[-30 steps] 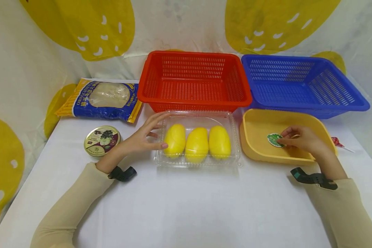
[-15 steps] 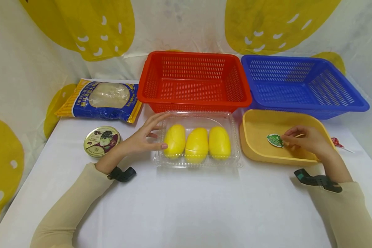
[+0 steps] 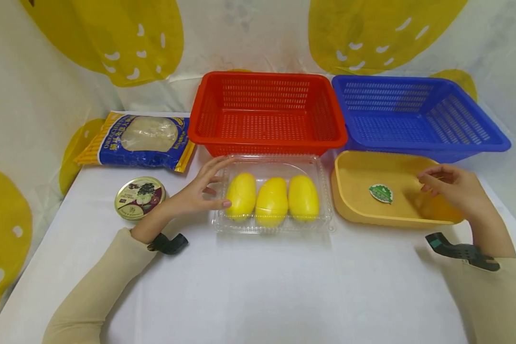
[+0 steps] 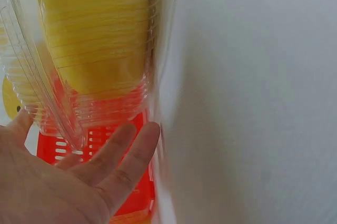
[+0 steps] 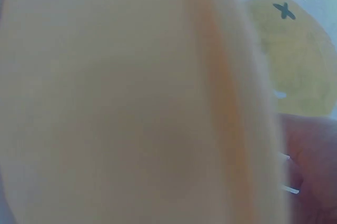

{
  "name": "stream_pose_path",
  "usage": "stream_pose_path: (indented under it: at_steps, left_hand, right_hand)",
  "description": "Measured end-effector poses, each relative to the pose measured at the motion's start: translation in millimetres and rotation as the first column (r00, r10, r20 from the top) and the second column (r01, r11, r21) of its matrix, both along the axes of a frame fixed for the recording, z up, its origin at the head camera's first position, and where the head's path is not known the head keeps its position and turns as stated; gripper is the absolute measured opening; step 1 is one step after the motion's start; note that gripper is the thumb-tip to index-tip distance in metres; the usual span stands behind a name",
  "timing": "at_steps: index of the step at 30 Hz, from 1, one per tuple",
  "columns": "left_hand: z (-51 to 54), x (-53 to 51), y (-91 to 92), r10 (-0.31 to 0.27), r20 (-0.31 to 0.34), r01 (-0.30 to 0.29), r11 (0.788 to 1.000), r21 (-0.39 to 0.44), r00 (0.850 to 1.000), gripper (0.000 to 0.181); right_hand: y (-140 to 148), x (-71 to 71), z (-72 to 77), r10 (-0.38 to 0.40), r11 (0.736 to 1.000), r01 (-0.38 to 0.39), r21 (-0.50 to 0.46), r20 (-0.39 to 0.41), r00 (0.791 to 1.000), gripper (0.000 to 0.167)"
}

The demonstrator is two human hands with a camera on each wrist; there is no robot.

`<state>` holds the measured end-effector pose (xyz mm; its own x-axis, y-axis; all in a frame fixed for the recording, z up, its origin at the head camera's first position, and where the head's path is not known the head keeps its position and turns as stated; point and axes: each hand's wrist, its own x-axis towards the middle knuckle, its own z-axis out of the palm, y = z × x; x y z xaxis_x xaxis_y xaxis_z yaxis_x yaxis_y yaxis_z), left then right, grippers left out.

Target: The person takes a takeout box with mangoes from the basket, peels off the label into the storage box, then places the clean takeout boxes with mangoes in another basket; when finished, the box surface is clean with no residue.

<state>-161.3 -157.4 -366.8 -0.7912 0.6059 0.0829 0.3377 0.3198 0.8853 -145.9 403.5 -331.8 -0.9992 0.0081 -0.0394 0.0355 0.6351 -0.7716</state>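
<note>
My left hand (image 3: 193,195) is at the left end of a clear plastic clamshell box (image 3: 279,162) that holds three yellow mangoes (image 3: 272,200). Its thumb and fingers are spread about that end, and the left wrist view shows the fingers extended close to the box's wall (image 4: 118,110). Over the right end of the yellow plastic tub (image 3: 370,220) hovers my right hand (image 3: 460,188), fingers loosely bent, with nothing seen in it. A small green-and-white leaf-patterned badge (image 3: 381,193) lies on the tub's floor. The tub's blurred wall hides most of the right wrist view.
Behind the box stands a red mesh basket (image 3: 268,143), with a blue mesh basket (image 3: 430,143) to its right. At the left are a blue-and-yellow pasta bag (image 3: 142,138) and a round tin (image 3: 139,198). White cloth (image 3: 279,286) covers the table.
The right hand has let go of the green badge and moved right and away from it; the badge stays in the tub. The left hand has kept its place at the box.
</note>
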Motion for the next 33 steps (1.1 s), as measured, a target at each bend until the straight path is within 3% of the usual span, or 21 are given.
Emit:
stream_pose_path:
  at_steps: [7, 13, 19, 23, 26, 31, 33]
  left_hand:
    - [-0.8, -0.5, -0.8, -0.014, 0.043, 0.014, 1.000, 0.001, 0.999, 0.095]
    - [-2.0, -1.8, -1.1, -0.019, 0.050, 0.017, 0.999, 0.028, 0.999, 0.093]
    - [1.8, 1.0, -0.8, 0.008, 0.039, -0.010, 0.999, 0.032, 0.999, 0.089]
    - [6.9, 5.0, 0.9, 0.037, 0.139, -0.043, 0.998, 0.035, 0.990, 0.087]
    - [10.7, 8.7, 2.9, 0.069, 0.221, -0.077, 0.997, 0.029, 0.973, 0.085]
    - [16.2, 13.1, 5.8, 0.098, 0.279, -0.115, 0.992, 0.045, 0.955, 0.083]
    - [17.0, 14.0, 5.3, 0.094, 0.299, -0.119, 0.991, 0.065, 0.949, 0.083]
  right_hand:
    - [8, 3.6, 12.6, -0.115, 0.992, 0.117, 0.054, -0.037, 0.993, 0.008]
    - [20, 3.9, 23.3, -0.094, 0.995, 0.092, -0.025, -0.090, 0.992, 0.026]
    - [29, -1.5, 29.7, -0.115, 0.993, 0.112, -0.036, -0.092, 0.989, 0.026]
    - [39, -5.5, 31.1, -0.155, 0.987, 0.153, -0.038, -0.051, 0.987, 0.023]
    - [47, -8.3, 29.7, -0.175, 0.984, 0.174, -0.038, -0.025, 0.984, 0.020]
    - [58, -12.4, 25.5, -0.165, 0.986, 0.164, -0.036, -0.016, 0.986, 0.022]
    - [61, -13.5, 24.8, -0.157, 0.987, 0.156, -0.031, -0.020, 0.987, 0.031]
